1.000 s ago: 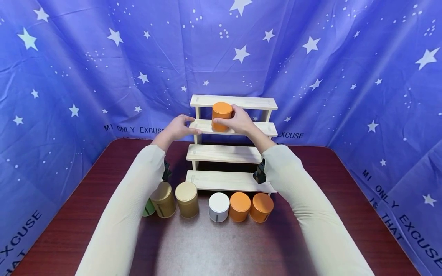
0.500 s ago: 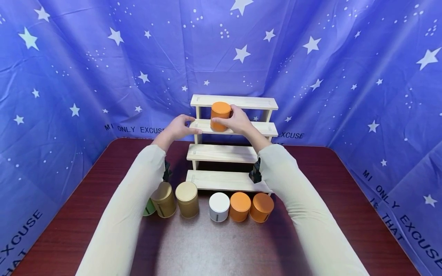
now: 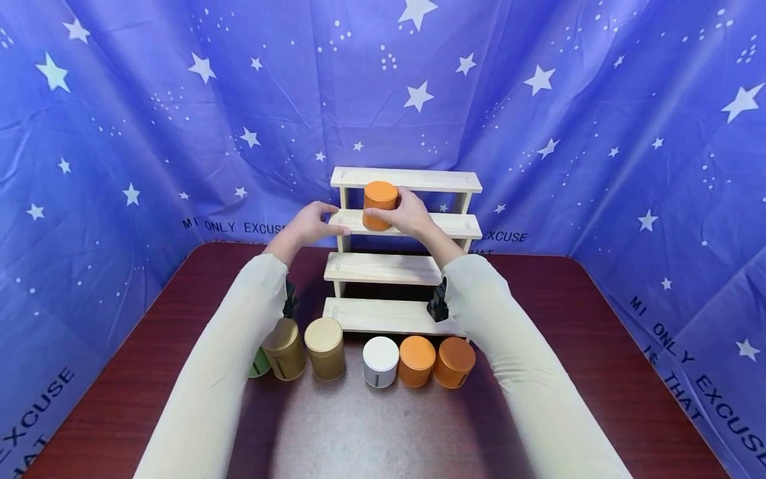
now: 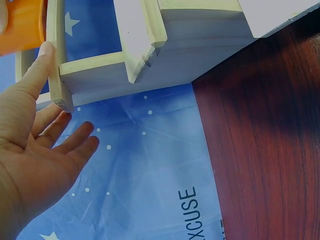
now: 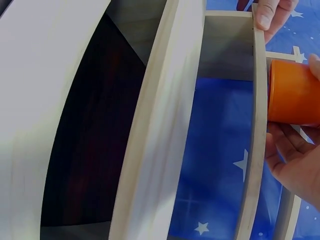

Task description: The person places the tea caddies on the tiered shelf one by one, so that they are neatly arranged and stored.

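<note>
Right hand (image 3: 413, 214) has seemingly edged orange can (image 3: 378, 199) left.

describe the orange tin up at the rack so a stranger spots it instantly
Find the stepped wooden rack before the starry curtain. At its second shelf from the top, the right hand grips an upright orange tin. The other two orange tins stand on the table; only this one is held.

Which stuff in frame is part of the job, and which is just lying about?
In the job:
right hand, gripping the upper orange tin
left hand, touching the wooden stand

Apparently lying about, not in hand:
gold tins
white tin
lower orange tins
green tin, partly hidden
table
starry backdrop
</note>
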{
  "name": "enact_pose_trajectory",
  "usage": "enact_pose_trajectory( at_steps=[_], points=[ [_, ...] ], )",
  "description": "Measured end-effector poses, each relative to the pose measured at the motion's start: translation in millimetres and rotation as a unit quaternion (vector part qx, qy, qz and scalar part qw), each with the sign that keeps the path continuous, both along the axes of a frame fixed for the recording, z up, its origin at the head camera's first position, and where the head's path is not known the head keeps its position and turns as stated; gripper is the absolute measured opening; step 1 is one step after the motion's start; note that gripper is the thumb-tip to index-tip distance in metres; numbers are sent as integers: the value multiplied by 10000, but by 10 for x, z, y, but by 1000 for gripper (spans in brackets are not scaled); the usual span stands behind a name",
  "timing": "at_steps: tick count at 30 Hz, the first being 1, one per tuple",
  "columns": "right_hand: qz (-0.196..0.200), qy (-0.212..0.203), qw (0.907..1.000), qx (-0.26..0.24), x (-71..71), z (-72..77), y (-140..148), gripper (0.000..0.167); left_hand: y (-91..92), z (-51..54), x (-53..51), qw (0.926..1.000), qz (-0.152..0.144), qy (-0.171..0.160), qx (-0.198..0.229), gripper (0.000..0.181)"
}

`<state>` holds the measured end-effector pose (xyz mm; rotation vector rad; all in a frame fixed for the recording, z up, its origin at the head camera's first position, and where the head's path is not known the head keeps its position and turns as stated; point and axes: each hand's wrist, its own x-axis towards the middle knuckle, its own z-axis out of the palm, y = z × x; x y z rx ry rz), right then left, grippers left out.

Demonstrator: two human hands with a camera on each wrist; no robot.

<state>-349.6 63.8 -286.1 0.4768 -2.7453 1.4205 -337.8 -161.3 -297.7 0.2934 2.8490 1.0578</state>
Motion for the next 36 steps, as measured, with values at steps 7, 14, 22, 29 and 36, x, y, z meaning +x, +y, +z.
enact_pose_trajectory(
  at_steps=[7, 14, 22, 29, 36],
  points=[
    [7, 50, 9999, -129, -2, -42, -19, 72, 5, -8, -21, 10000, 7, -8, -20, 74],
    [32, -35, 9996, -283, 15, -44, -32, 76, -1, -10, 0, 9998, 128, 76, 112, 72],
    [-27, -94, 9996, -247, 10, -74, -24, 77, 35, -15, 21, 9959, 378, -265, 774, 73],
    [-57, -113, 9996, -246, 10, -77, -27, 76, 68, 6, 4, 9924, 492, -561, 975, 77],
    [-68, -119, 9995, -276, 9, -90, -30, 77, 91, 21, 25, 9939, 505, -578, 786, 82]
  ],
)
